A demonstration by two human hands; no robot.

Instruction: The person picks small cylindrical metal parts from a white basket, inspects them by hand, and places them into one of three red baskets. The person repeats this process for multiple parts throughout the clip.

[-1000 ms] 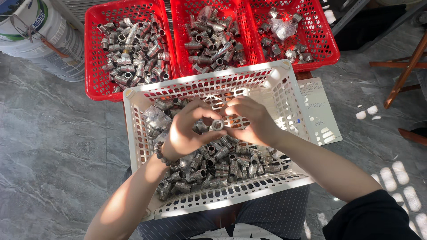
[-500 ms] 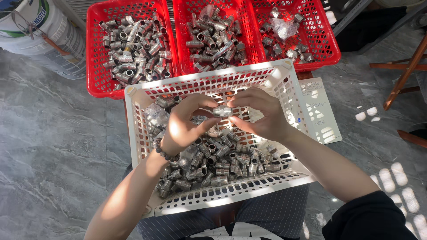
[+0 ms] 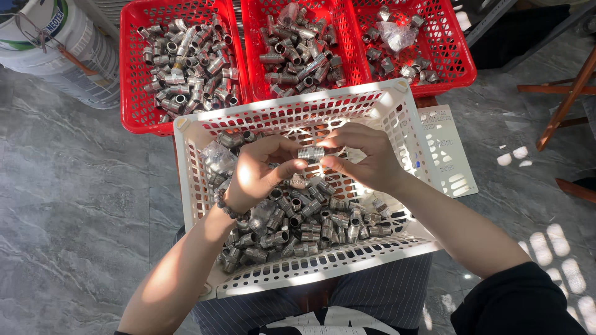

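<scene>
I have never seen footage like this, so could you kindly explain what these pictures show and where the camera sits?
The camera is worn on a person's head and looks down at their own bare hands. The left hand and right hand together pinch one short threaded grey metal fitting above a white perforated plastic basket on their lap, filled with similar fittings. Beyond it, three red plastic baskets hold more metal fittings. A white bucket stands on the grey stone floor.
</scene>
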